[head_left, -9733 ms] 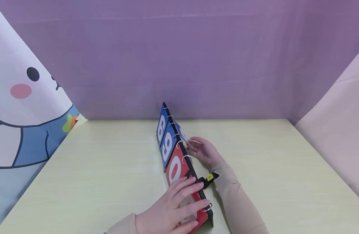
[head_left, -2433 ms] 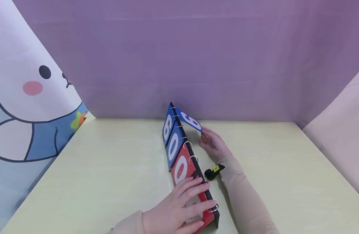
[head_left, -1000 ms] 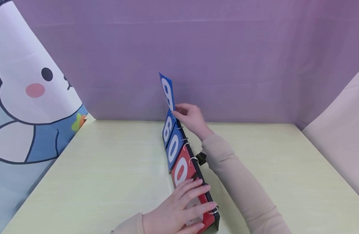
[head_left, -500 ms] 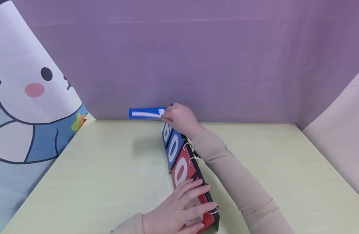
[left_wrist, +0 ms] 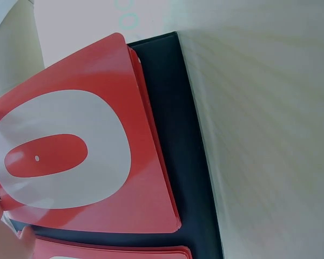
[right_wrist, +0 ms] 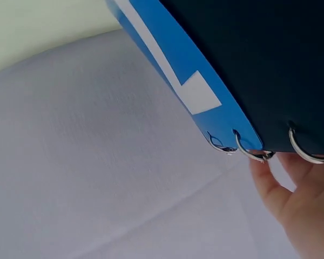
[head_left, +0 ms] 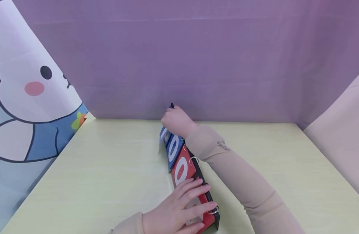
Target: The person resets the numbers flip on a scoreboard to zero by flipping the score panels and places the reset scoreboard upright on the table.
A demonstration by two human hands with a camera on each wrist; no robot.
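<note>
A flip scoreboard stands tent-like on the table, with blue and red number cards on metal rings. My left hand rests spread on its near end, straight fingers across a red 0 card and the top edge. My right hand curls its fingers at the far end of the top edge, beside the rings. A blue card with a white numeral hangs tilted out from the far front, partly hidden by that hand. Behind it another blue card is mostly covered. A blue 0 card shows nearer.
The pale wooden table extends on both sides of the scoreboard. A purple cloth rises at the back edge, close to the scoreboard's far end. A cartoon-printed cloth hangs at the left and a pale cloth at the right.
My right hand has lifted a blue card from the back, swung it over the top and brought it down on the front. My left hand stays on the near end.
</note>
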